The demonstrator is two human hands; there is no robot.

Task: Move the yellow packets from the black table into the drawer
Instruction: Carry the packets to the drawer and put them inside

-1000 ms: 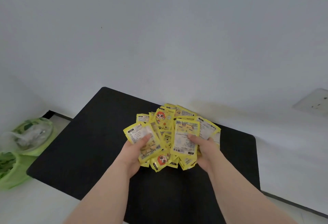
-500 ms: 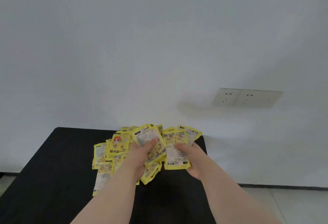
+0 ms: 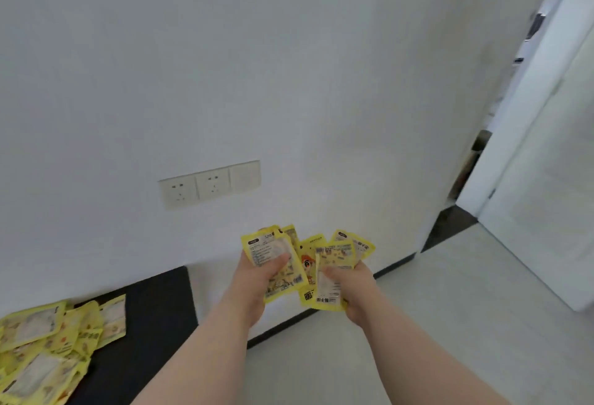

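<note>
1. Both hands are closed on packets: my left hand (image 3: 257,279) clamps a small stack with the thumb pressed across the top packet, and my right hand (image 3: 348,287) pinches a second fan the same way.
2. Held packets (image 3: 308,263): a yellow bunch spread between the two hands, carried in the air in front of the white wall (image 3: 289,67), past the end of the black table (image 3: 154,318) and above the pale floor (image 3: 450,324).
3. Remaining packets (image 3: 48,350): a loose pile lies on the table at the lower left, overlapping one another, well apart from my hands.
4. Drawer: not in view. I cannot tell where it stands or whether it is open.
5. Surroundings: a socket panel (image 3: 210,184) on the wall above the table end; an open door (image 3: 530,163) to the right.
6. Progress, as I judge it: this handful is lifted but not yet delivered. How many packets already sit in the drawer cannot be established. The pile on the table calls for at least one more trip.
</note>
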